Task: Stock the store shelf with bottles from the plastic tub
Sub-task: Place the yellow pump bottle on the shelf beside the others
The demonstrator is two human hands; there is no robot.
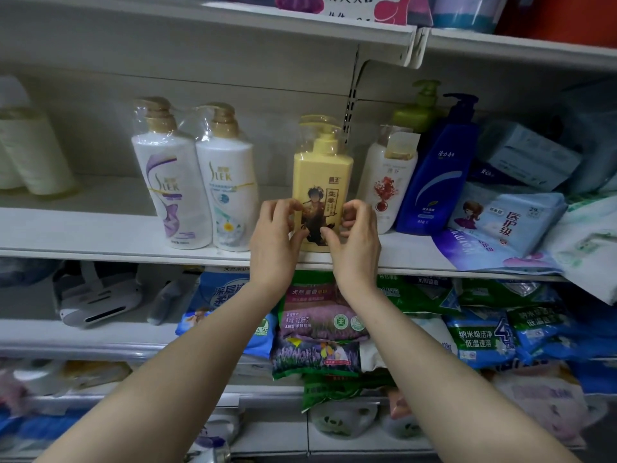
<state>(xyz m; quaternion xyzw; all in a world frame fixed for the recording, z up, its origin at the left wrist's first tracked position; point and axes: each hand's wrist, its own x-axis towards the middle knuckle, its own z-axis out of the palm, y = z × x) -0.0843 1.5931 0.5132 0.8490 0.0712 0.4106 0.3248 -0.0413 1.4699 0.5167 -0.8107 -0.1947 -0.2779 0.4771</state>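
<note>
The yellow bottle [322, 172] is grasped low on both sides, between the left grip [277, 235] and the right grip [355, 242], upright at the shelf [100, 233] front edge.

We see a yellow pump bottle [322, 175] bearing a dark cartoon figure; at nine o'clock a white, purple-swirled bottle [172, 195]; at three o'clock a royal-blue bottle [437, 182].

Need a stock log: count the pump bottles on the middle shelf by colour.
White bottles: 3
Yellow bottle: 1
Blue bottle: 1
Green bottle: 1
Total: 6
Far-left pale containers are too blurred to class.
</note>
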